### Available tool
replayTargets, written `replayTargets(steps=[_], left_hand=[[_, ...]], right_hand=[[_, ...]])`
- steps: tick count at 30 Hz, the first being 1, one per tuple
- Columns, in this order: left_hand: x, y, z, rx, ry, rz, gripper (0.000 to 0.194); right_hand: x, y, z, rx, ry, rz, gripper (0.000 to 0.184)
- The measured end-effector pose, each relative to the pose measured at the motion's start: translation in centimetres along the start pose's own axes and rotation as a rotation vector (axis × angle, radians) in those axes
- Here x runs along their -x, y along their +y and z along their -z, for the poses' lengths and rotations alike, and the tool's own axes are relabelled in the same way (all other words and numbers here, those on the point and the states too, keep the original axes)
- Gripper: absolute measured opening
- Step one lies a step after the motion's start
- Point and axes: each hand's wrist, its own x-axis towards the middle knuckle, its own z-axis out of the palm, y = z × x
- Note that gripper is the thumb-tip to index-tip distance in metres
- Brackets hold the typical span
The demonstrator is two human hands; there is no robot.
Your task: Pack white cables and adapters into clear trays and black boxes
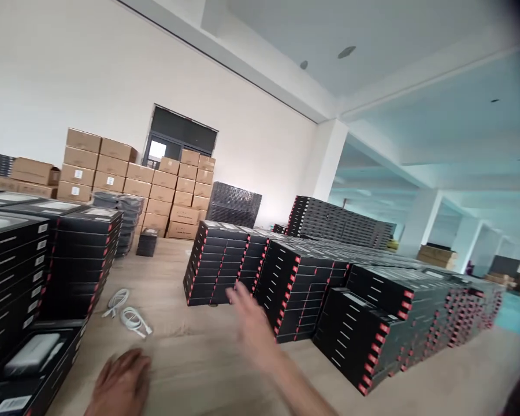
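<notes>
My left hand (123,381) rests on the wooden table at the lower left, fingers lying on its surface, with nothing seen in it. Just beyond lie two coiled white cables (134,321). My right hand (252,323), slightly blurred, reaches forward with its fingers stretched out and holds nothing visible. It is in front of a stack of flat black boxes (229,260) with red marks; whether it touches them I cannot tell. Left of my left hand, an open black box (60,375) holds a white device (32,351).
Tall stacks of black boxes (78,266) line the table's left side. More stacks (357,341) run along the right. A small black box pile (147,242) stands farther back. Brown cartons (156,193) are piled against the far wall, beside a dark-framed window (184,130).
</notes>
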Motion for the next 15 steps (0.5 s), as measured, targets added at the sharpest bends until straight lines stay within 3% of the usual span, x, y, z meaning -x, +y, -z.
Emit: replayTargets(steps=[2,4,7,10,12,15], left_hand=[[-0.4,-0.4,-0.7,-0.046,-0.019,0.014,0.039],[0.0,-0.8,-0.9,-0.065,-0.004,0.024,0.041],[0.5,-0.8,-1.0,-0.077,0.029,0.021,0.042],[0.3,-0.9,-1.0,-0.032,0.052,0.02,0.041],[0.0,-0.9,-0.9,0.077,0.101,0.017,0.039],[0.2,0.1,-0.6,0.456,0.132,-0.001,0.03]], right_hand=[[0.4,7.5,5.9,0.198,0.217,-0.124,0.058],[1.1,14.2,11.3,0.427,0.316,-0.226,0.051],[3.7,21.4,16.5,0.664,0.34,-0.5,0.048],[7.5,24.3,17.9,0.704,0.264,-0.477,0.034],[9.5,24.2,17.4,0.738,0.354,-0.325,0.031],[10.8,22.1,15.4,0.684,0.581,-0.041,0.027]])
